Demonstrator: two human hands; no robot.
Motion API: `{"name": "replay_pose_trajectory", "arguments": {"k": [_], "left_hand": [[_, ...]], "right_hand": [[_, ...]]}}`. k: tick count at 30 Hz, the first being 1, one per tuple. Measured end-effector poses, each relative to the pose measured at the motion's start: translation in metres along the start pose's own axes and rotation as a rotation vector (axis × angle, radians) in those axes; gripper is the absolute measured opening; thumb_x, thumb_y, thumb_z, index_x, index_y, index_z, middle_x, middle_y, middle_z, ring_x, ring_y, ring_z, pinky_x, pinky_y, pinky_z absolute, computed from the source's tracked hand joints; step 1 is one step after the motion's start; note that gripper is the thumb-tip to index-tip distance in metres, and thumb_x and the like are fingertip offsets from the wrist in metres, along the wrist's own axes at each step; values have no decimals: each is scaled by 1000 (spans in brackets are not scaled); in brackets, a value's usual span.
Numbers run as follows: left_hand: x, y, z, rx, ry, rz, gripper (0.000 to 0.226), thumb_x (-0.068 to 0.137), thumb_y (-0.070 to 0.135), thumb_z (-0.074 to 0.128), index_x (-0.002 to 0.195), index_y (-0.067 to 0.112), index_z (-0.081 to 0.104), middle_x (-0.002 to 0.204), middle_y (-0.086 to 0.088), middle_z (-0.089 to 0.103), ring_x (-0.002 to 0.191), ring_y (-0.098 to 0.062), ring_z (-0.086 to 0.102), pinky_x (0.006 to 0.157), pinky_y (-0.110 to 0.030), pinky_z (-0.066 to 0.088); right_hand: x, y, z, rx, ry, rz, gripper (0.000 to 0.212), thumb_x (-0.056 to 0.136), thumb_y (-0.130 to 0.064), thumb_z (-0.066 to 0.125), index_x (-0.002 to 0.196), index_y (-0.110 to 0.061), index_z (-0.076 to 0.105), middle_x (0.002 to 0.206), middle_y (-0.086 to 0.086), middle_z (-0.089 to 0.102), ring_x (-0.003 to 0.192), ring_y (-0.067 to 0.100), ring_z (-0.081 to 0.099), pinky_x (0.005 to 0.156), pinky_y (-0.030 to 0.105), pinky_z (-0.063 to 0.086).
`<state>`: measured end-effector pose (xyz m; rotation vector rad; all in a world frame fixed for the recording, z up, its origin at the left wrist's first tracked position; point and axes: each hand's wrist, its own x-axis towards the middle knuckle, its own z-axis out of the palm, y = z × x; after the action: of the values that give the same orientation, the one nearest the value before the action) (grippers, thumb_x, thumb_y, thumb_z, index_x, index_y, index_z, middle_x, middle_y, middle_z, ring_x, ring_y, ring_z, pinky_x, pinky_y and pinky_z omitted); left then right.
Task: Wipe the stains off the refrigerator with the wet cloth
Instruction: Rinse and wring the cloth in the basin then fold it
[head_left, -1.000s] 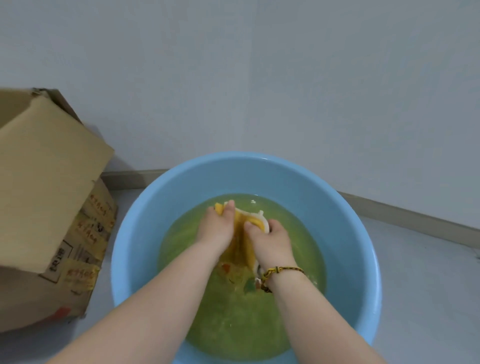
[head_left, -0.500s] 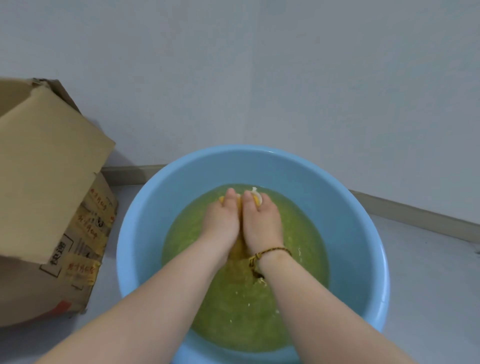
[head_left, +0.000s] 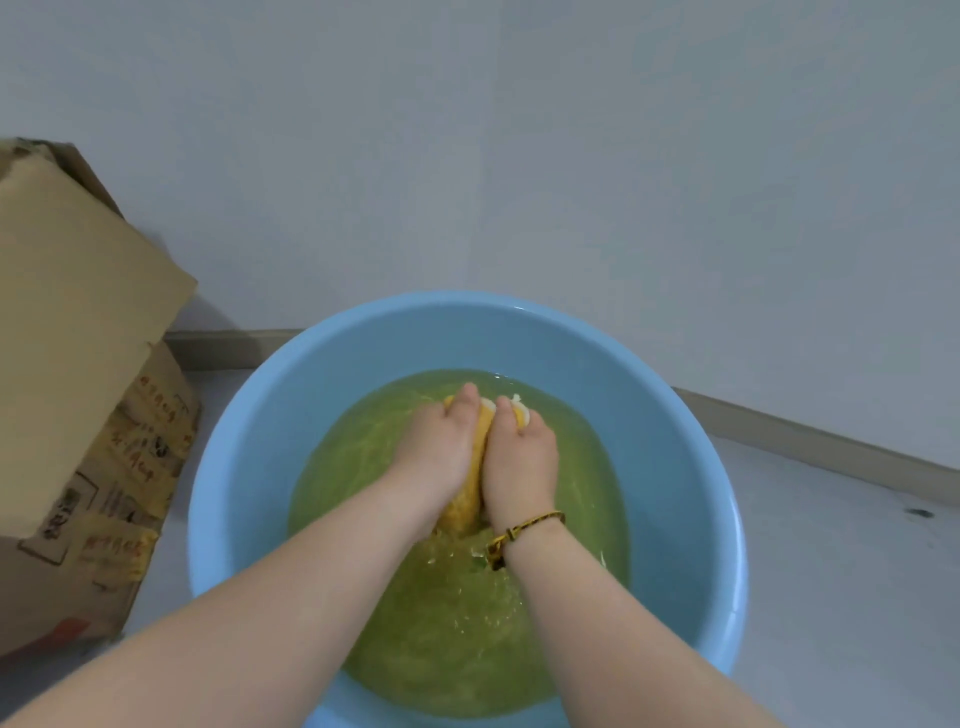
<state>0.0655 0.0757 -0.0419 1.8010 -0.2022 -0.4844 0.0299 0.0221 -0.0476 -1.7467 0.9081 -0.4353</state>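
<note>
1. The person's left hand (head_left: 439, 447) and right hand (head_left: 519, 457) are side by side in a round blue basin (head_left: 249, 467), pressed close against each other.
2. Between them sits the wet cloth (head_left: 461, 506), yellow with a white edge, bunched into a lump. It lies in the far half of the basin, partly under the water (head_left: 441, 649).
3. The fingers (head_left: 467, 397) of both hands curl down around the cloth, gripping it from either side. The fingertips dip toward the surface and are partly hidden by the cloth.
4. A strip of the yellow cloth shows in the narrow gap between the hands, and a white corner pokes out past the right hand's knuckles.
5. The water is greenish-yellow and rippled, with small pale flecks floating near the right wrist.
6. A braided yellow-and-black bracelet (head_left: 524, 527) circles the right wrist, just above the water line.
7. Both forearms reach in over the near rim of the basin.
8. The basin stands on a pale floor (head_left: 831, 597), close to a plain light wall (head_left: 519, 156) with a baseboard (head_left: 805, 436) along its foot.
9. A cardboard box (head_left: 78, 364) with printed labels stands just left of the basin, one flap raised and tilted.
</note>
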Motion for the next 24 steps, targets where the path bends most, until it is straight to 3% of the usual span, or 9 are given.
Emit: {"name": "replay_pose_trajectory", "arguments": {"k": [4, 8, 10, 14, 16, 18, 20, 22, 24], "left_hand": [[14, 10, -8, -94, 83, -83, 40, 96, 35, 34, 89, 4, 58, 97, -19, 60, 97, -31, 57, 84, -34, 43], [-3, 15, -9, -235, -50, -126, 38, 96, 39, 36, 81, 12, 58, 84, -7, 58, 78, -19, 56, 76, -30, 46], [0, 21, -16, -364, -34, -167, 34, 95, 40, 39, 96, 12, 57, 92, -6, 59, 85, -20, 58, 77, -31, 48], [12, 39, -33, -533, -63, -182, 29, 94, 40, 41, 102, 16, 55, 82, -3, 60, 72, -17, 59, 63, -28, 48], [8, 48, -32, -507, -129, -167, 31, 93, 40, 41, 90, 14, 57, 76, -4, 60, 65, -17, 59, 61, -27, 48], [4, 53, -25, -488, -222, -138, 33, 93, 39, 42, 78, 14, 58, 65, -2, 62, 56, -15, 60, 57, -24, 49], [2, 57, -19, -504, -296, -122, 36, 93, 39, 42, 73, 13, 59, 60, 0, 63, 54, -13, 62, 57, -21, 50], [4, 58, -23, -511, -356, -122, 40, 91, 44, 41, 72, 14, 60, 63, 0, 63, 58, -12, 62, 60, -22, 51], [7, 56, -34, -571, -447, -166, 52, 90, 51, 35, 65, 14, 61, 61, -2, 62, 55, -13, 63, 58, -22, 52]], "right_hand": [[-19, -6, 4, -82, -2, -184, 34, 95, -30, 39, 62, -23, 34, 68, 0, 47, 73, 21, 45, 69, 34, 37], [21, -1, -12, -168, -130, 70, 22, 95, -29, 40, 81, -13, 47, 79, 5, 51, 80, 22, 47, 67, 28, 34], [30, -4, -32, -131, -205, 161, 21, 93, -33, 45, 102, -14, 44, 82, 5, 50, 80, 22, 50, 64, 27, 38], [20, -8, -71, -67, -405, -174, 83, 82, -31, 64, 143, -31, 9, 135, -8, 33, 119, 8, 37, 96, 22, 33], [13, -5, -70, -325, -535, -375, 117, 66, -34, 78, 139, -38, -14, 147, -11, 20, 134, 9, 26, 108, 30, 31], [9, -2, -56, -511, -525, -487, 129, 58, -35, 84, 139, -38, -16, 146, -8, 28, 131, 16, 35, 107, 38, 34], [15, -2, -42, -420, -395, -584, 106, 58, -27, 83, 141, -31, 17, 125, -5, 51, 113, 19, 51, 94, 38, 43], [23, -7, -33, -452, -218, -692, 44, 62, -24, 74, 99, -28, 51, 85, -7, 57, 83, 19, 55, 72, 35, 44], [31, -8, -33, -580, -24, -857, 25, 66, -19, 60, 64, -25, 37, 61, -16, 38, 62, 13, 39, 60, 25, 31]]}}
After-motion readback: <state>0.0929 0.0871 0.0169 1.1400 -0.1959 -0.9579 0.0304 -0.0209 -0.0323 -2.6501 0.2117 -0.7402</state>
